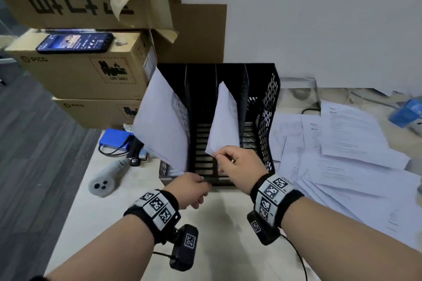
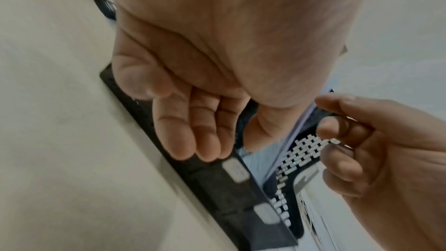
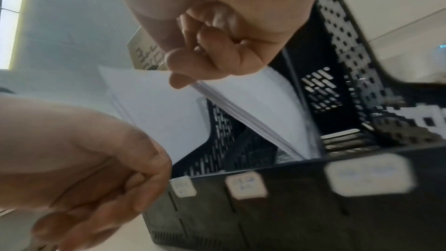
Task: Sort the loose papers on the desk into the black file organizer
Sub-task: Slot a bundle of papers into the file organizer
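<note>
The black file organizer (image 1: 267, 116) stands on the desk against the wall, its slots open towards me. A white paper stack (image 1: 164, 121) leans to the left at its leftmost slot. My right hand (image 1: 222, 158) pinches the near corner of a second paper stack (image 1: 225, 121), which stands tilted in a middle slot. The right wrist view shows thumb and fingers of the right hand (image 3: 190, 68) clamped on that stack (image 3: 253, 102), above the labelled front lip (image 3: 289, 217). My left hand (image 1: 194, 186) hovers at the front lip with relaxed fingers (image 2: 193, 131), holding nothing.
Loose printed papers (image 1: 342, 155) cover the desk to the right of the organizer. Cardboard boxes (image 1: 91, 75) are stacked on the left, with a phone (image 1: 75, 42) on one. A blue power bank (image 1: 115, 139) and a grey controller (image 1: 106, 178) lie to the organizer's left.
</note>
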`<act>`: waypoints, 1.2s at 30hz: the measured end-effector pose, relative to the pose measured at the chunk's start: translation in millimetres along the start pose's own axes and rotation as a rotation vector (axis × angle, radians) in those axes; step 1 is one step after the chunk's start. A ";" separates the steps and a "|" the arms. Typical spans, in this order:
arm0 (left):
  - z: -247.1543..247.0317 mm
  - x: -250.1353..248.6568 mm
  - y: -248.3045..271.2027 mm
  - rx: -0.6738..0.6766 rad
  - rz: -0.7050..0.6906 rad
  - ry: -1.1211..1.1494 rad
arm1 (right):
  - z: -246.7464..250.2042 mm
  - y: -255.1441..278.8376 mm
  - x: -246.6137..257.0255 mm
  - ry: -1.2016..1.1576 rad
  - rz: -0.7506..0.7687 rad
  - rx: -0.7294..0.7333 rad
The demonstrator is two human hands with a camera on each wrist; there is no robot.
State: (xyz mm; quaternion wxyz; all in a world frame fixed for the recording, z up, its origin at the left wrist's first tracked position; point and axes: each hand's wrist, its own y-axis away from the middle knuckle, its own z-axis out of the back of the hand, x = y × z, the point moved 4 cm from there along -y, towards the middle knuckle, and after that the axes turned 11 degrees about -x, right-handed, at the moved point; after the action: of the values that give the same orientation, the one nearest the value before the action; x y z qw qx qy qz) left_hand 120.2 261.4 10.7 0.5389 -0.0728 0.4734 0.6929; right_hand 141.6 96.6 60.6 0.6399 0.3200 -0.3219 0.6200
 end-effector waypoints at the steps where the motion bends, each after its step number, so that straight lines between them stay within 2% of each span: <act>1: -12.4 -7.8 1.2 0.023 -0.016 -0.013 | 10.3 2.6 -8.5 -0.005 -0.012 -0.006; 4: -45.8 -32.6 3.5 0.046 -0.066 -0.021 | 44.5 14.4 -39.7 -0.009 -0.062 -0.018; 9: -107.1 -79.3 3.3 0.042 -0.122 -0.032 | 118.7 43.4 -122.9 -0.009 -0.248 -0.091; 16: -197.9 -156.7 9.9 -0.029 -0.299 -0.098 | 242.2 106.8 -260.2 0.192 -0.446 -0.157; 20: -233.4 -174.7 5.5 -0.059 -0.309 -0.149 | 290.2 138.4 -312.0 0.220 -0.532 -0.192; 24: -257.9 -181.2 1.0 -0.069 -0.302 -0.170 | 309.5 157.2 -340.1 0.191 -0.570 -0.240; 28: -269.9 -191.9 -10.0 -0.116 -0.357 -0.214 | 305.7 157.4 -345.0 0.160 -0.532 -0.254; 33: -278.3 -217.9 -41.1 -0.159 -0.487 -0.286 | 295.7 149.0 -344.2 0.052 -0.534 -0.288; 36: -285.0 -238.4 -64.0 -0.139 -0.572 -0.461 | 296.1 141.2 -346.8 0.007 -0.554 -0.319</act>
State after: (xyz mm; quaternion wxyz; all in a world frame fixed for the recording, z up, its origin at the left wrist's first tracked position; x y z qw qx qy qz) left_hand 153.2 -111.5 -34.9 0.7969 -0.0803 0.2520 0.5431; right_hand -12.2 -343.0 -44.4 0.8276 0.2888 -0.3136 0.3651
